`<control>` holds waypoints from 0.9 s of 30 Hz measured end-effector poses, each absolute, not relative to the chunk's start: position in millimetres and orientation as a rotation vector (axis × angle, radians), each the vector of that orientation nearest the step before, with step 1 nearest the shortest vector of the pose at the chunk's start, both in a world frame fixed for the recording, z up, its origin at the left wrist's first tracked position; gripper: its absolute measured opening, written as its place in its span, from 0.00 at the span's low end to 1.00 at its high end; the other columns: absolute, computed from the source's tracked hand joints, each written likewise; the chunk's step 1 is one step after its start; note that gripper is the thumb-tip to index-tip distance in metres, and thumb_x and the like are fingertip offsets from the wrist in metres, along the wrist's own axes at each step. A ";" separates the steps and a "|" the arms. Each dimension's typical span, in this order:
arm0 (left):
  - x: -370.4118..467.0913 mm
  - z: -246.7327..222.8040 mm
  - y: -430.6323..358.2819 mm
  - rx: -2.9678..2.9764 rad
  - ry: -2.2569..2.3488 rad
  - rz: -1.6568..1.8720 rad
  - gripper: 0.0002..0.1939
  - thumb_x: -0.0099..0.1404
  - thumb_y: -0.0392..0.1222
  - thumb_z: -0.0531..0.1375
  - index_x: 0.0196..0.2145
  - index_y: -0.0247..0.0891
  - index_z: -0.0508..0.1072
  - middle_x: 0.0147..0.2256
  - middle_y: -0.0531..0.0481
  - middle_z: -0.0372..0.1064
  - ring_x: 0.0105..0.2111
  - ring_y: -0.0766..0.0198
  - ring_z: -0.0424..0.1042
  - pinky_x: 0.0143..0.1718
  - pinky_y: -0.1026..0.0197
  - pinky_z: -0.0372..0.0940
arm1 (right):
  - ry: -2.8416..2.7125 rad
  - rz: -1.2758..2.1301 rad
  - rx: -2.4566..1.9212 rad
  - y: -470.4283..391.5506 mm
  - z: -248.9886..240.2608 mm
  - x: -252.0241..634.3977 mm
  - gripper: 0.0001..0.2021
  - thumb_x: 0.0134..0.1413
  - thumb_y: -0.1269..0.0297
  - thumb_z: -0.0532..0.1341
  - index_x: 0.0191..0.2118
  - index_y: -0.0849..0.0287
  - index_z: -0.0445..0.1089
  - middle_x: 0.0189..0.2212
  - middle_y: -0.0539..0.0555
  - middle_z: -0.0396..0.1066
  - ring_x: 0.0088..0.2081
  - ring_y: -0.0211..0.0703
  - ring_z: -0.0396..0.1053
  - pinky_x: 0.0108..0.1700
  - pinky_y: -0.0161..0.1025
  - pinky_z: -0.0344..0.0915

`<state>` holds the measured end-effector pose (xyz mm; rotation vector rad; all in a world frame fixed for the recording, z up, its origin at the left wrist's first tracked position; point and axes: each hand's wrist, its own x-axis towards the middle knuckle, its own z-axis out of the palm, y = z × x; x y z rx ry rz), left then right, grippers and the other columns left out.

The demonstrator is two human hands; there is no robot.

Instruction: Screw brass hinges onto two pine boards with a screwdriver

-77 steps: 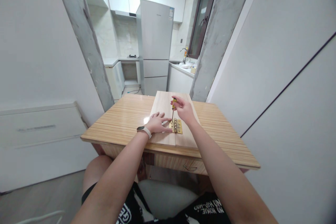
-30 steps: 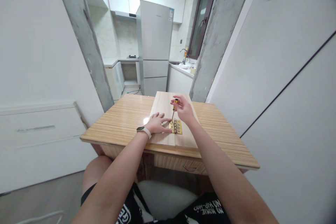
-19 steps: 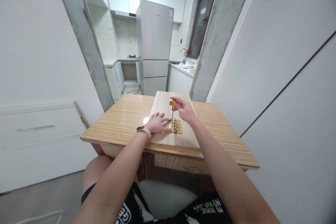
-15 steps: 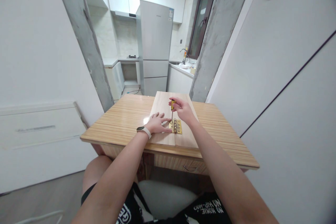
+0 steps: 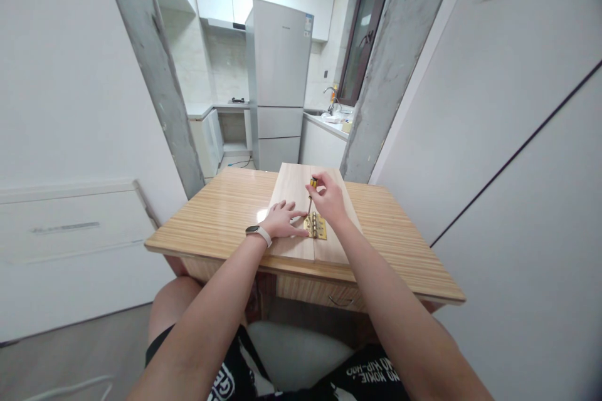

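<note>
A brass hinge (image 5: 320, 227) lies opened out across the seam between two pale wooden boards (image 5: 294, 185). My right hand (image 5: 328, 197) grips a screwdriver (image 5: 313, 182) by its yellow and black handle. Its shaft points down, slightly tilted, with the tip at the upper part of the hinge's left leaf. Any screw under the tip is too small to make out. My left hand (image 5: 284, 222) rests on the left board with fingers spread, thumb and forefinger at the left edge of the hinge. A watch with a pale band (image 5: 258, 234) is on the left wrist.
The boards lie on a wood-grain table (image 5: 221, 213) with a drawer (image 5: 324, 294) under its front edge. White panels stand at both sides. Beyond the table are a fridge (image 5: 279, 62) and a sink counter (image 5: 324, 138).
My right hand has shifted its hold on the screwdriver handle, its fingers closing more round the top. The screwdriver now leans a little to the right. My left hand stays put.
</note>
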<state>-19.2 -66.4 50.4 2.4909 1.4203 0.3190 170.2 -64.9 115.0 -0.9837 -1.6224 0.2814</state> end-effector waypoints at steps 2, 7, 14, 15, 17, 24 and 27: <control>-19.5 50.0 -66.3 2.490 1.418 0.321 0.46 0.55 0.82 0.60 0.67 0.63 0.67 0.74 0.50 0.50 0.74 0.32 0.44 0.72 0.35 0.41 | -1.635 0.398 -0.945 -62.2 112.9 171.0 0.12 0.59 0.58 0.64 0.47 0.53 0.72 0.46 0.56 0.78 0.45 0.49 0.78 0.36 0.40 0.74; -20.2 48.8 -65.8 2.482 1.415 0.325 0.46 0.55 0.82 0.60 0.67 0.64 0.67 0.74 0.50 0.50 0.74 0.33 0.44 0.72 0.34 0.40 | -1.615 0.647 -0.865 -56.3 108.7 174.8 0.15 0.60 0.57 0.64 0.51 0.50 0.73 0.49 0.56 0.78 0.50 0.51 0.77 0.36 0.41 0.77; -20.1 48.7 -65.5 2.474 1.424 0.320 0.46 0.54 0.82 0.60 0.67 0.64 0.67 0.74 0.50 0.50 0.74 0.33 0.44 0.72 0.34 0.40 | -1.650 0.804 -0.798 -56.1 109.8 176.9 0.20 0.62 0.55 0.62 0.57 0.54 0.74 0.50 0.61 0.78 0.51 0.52 0.76 0.40 0.43 0.78; -20.1 48.4 -65.4 2.478 1.424 0.323 0.47 0.54 0.82 0.60 0.67 0.64 0.67 0.74 0.49 0.50 0.74 0.33 0.44 0.72 0.34 0.41 | -1.638 0.795 -0.801 -55.9 109.7 176.9 0.20 0.62 0.55 0.62 0.56 0.54 0.74 0.48 0.61 0.78 0.50 0.52 0.77 0.39 0.43 0.78; -20.0 47.7 -65.0 2.485 1.423 0.326 0.47 0.54 0.83 0.60 0.67 0.64 0.67 0.74 0.49 0.50 0.74 0.33 0.45 0.72 0.35 0.41 | -1.605 0.763 -0.818 -55.2 108.9 176.9 0.20 0.61 0.54 0.62 0.55 0.55 0.74 0.44 0.60 0.79 0.48 0.52 0.77 0.38 0.43 0.78; -19.1 48.6 -66.0 2.481 1.429 0.321 0.47 0.54 0.82 0.60 0.67 0.64 0.67 0.74 0.49 0.50 0.74 0.33 0.44 0.72 0.35 0.41 | -1.637 0.428 -0.942 -57.8 110.5 175.4 0.16 0.59 0.58 0.63 0.52 0.53 0.76 0.42 0.56 0.79 0.42 0.49 0.78 0.42 0.45 0.77; -18.8 50.6 -67.0 2.474 1.429 0.315 0.47 0.54 0.82 0.61 0.67 0.63 0.67 0.74 0.50 0.50 0.74 0.33 0.44 0.73 0.35 0.41 | -1.632 0.335 -0.988 -63.1 114.3 173.8 0.15 0.59 0.58 0.64 0.50 0.54 0.75 0.40 0.56 0.79 0.41 0.49 0.78 0.39 0.43 0.75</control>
